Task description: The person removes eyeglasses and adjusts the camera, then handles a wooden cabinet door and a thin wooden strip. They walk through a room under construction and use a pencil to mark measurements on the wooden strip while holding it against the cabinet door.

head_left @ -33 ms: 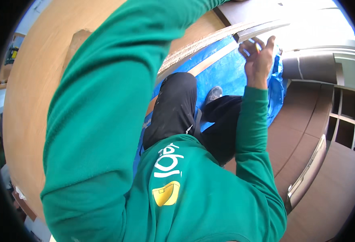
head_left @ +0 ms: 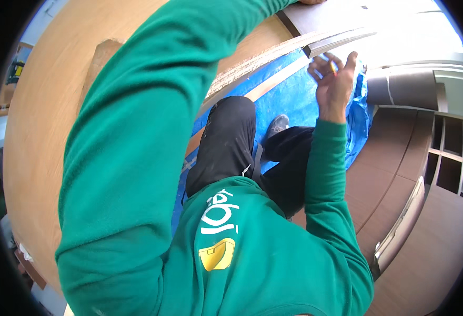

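Note:
At the top edge of the view, only a sliver of my left hand (head_left: 312, 1) shows, on or just over a dark-edged grey-brown panel (head_left: 323, 15). Its fingers are cut off by the frame. That panel lies on a large light wood board (head_left: 42, 131). My right hand (head_left: 333, 92) is raised palm-up beside the panel's near end, with its fingers curled. Between them sits a thin, pencil-like stick (head_left: 333, 68) with red and yellow on it; most of it is hidden.
A blue tarp (head_left: 289, 97) covers the floor around my shoe (head_left: 278, 125), with a wood strip (head_left: 279, 79) across it. Brown panels (head_left: 381, 139) lie to the right, near an open compartment shelf (head_left: 452, 152). A brown roll-like piece (head_left: 410, 87) is behind them.
My right hand has dropped slightly toward me, and its fingers are a little more curled. Slightly more of my left hand shows at the top edge.

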`<move>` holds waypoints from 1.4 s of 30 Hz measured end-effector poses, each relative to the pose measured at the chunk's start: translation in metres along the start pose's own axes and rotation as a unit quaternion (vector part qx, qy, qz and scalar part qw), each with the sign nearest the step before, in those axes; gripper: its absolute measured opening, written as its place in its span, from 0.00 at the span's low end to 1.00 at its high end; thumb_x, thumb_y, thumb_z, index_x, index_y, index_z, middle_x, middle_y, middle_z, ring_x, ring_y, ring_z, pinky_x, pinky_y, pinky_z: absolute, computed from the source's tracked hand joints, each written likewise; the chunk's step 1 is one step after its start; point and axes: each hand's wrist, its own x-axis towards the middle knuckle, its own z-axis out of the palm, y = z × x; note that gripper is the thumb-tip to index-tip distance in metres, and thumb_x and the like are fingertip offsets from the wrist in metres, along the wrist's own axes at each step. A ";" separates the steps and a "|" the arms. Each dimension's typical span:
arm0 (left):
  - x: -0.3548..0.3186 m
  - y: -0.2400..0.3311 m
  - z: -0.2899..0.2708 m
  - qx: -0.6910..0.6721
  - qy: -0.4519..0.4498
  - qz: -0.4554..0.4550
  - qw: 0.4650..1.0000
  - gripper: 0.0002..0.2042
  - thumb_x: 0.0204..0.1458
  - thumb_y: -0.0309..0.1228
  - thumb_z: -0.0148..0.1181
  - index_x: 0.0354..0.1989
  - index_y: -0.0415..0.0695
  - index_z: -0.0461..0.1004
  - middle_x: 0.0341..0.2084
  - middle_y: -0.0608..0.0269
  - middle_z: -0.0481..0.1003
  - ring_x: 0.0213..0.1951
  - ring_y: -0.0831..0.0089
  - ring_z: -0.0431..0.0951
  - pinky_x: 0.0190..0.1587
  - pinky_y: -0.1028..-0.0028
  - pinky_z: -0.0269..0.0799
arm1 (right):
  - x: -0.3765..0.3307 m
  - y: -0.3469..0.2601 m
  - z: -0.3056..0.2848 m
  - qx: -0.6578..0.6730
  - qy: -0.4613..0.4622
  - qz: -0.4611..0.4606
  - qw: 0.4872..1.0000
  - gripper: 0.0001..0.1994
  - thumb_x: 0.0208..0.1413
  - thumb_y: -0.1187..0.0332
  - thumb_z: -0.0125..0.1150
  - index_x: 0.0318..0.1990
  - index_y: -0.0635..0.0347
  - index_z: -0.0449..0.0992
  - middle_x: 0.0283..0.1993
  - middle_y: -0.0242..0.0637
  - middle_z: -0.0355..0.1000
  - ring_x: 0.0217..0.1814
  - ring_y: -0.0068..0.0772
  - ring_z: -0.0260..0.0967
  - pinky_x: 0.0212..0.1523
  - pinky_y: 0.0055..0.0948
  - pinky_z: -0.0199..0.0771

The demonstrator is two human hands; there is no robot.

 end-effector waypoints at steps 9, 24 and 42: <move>-0.027 -0.038 -0.017 -0.128 0.026 0.096 0.987 0.18 0.58 0.38 0.51 0.45 0.45 0.85 0.45 0.43 0.82 0.50 0.47 0.81 0.58 0.58 0.75 | -0.114 0.038 0.071 -0.081 -0.132 0.018 0.988 0.25 0.73 0.50 0.53 0.46 0.68 0.80 0.31 0.42 0.80 0.28 0.28 0.78 0.33 0.27 0.79; -0.042 -0.019 -0.044 -0.224 0.037 0.084 0.970 0.15 0.60 0.35 0.56 0.47 0.40 0.84 0.43 0.44 0.83 0.48 0.49 0.83 0.53 0.61 0.78 | -0.102 0.002 0.096 -0.054 -0.154 0.026 0.986 0.15 0.67 0.60 0.65 0.37 0.65 0.79 0.27 0.33 0.78 0.25 0.19 0.72 0.26 0.22 0.71; -0.045 0.005 -0.030 -0.277 -0.121 0.145 0.942 0.19 0.59 0.43 0.68 0.56 0.52 0.83 0.58 0.50 0.78 0.73 0.54 0.63 0.73 0.59 0.59 | -0.108 -0.020 0.068 -0.166 -0.252 0.030 0.953 0.19 0.60 0.62 0.73 0.45 0.73 0.77 0.36 0.44 0.82 0.35 0.27 0.80 0.37 0.28 0.81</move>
